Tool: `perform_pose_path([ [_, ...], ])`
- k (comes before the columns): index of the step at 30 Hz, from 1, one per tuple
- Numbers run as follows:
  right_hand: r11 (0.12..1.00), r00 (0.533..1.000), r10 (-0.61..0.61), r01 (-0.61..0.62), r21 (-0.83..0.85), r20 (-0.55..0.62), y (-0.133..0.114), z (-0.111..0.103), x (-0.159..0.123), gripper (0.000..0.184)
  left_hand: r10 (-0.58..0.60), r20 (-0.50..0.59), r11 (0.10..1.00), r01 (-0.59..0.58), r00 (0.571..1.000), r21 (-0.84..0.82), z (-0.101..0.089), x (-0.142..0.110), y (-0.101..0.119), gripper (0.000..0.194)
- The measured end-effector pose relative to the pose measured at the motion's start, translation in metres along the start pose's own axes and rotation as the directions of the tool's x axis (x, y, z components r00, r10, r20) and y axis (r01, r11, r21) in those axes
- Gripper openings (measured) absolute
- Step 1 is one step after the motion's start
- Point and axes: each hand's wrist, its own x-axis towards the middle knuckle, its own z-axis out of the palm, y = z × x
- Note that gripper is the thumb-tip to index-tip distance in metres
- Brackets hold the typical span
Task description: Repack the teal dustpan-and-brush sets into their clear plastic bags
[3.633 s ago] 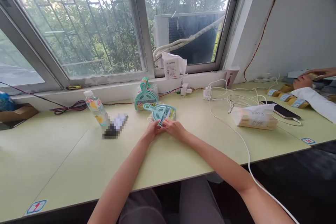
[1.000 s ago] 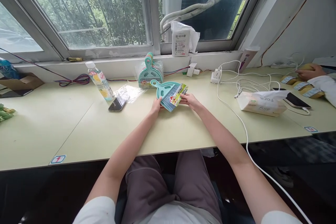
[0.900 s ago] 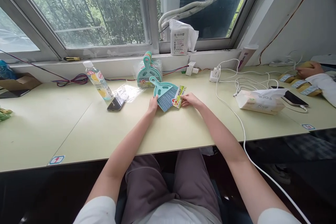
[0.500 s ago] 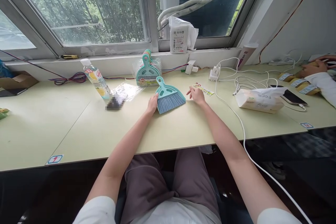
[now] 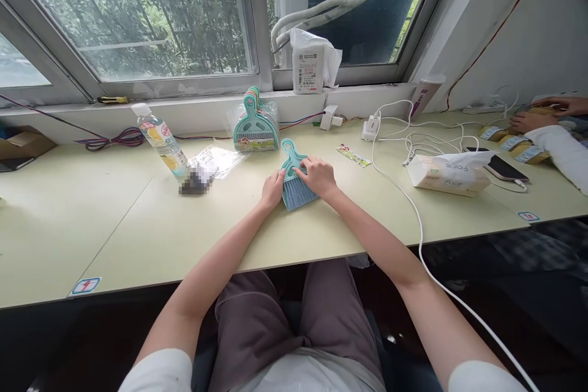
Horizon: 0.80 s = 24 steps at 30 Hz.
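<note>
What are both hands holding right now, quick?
Left hand: closed on the left edge of the turquoise dustpan-and-brush set.
Right hand: fingers bent over the set's right side, touching it; firm grip cannot be told.

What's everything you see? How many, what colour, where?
dustpan-and-brush set: one, teal, centre
wrapped sets: several, teal-fronted, back
header card: one, yellow, centre-right
drink bottle: one, yellow-labelled, left
plastic wrapping: some, clear, beside bottle
tissue pack: one, peach, right
phone: one, dark, behind tissue pack
cables: several, white, right
rolls: several, tan, far right
cup: one, mauve, back right
table: one, pale green, middle
co-worker's sleeve: one, white, far right
left hand: one, bare, on set's left
right hand: one, bare, on set
</note>
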Motion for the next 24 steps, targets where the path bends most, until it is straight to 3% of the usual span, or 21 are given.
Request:
perform_pose_path([
  [7,0.995,0.996,0.086,-0.086,0.041,0.002,0.003,0.007,0.000,0.066,0.008,0.189,1.000,-0.009,0.982,0.006,-0.009,0.009,-0.002,0.042],
  [10,0.996,0.996,0.089,-0.089,0.028,0.002,0.001,0.004,0.000,0.062,0.025,0.138,0.998,-0.032,0.990,0.049,-0.007,0.007,-0.002,0.042],
  [15,0.999,1.000,-0.010,0.010,0.042,-0.009,-0.002,0.000,0.002,0.042,0.056,0.004,0.998,-0.056,0.998,0.030,-0.001,-0.002,0.001,0.040],
  [24,0.961,0.986,0.163,-0.149,0.234,-0.041,0.003,-0.001,0.008,0.022,0.114,0.094,0.956,-0.135,0.989,0.260,-0.001,-0.013,0.014,0.042],
])
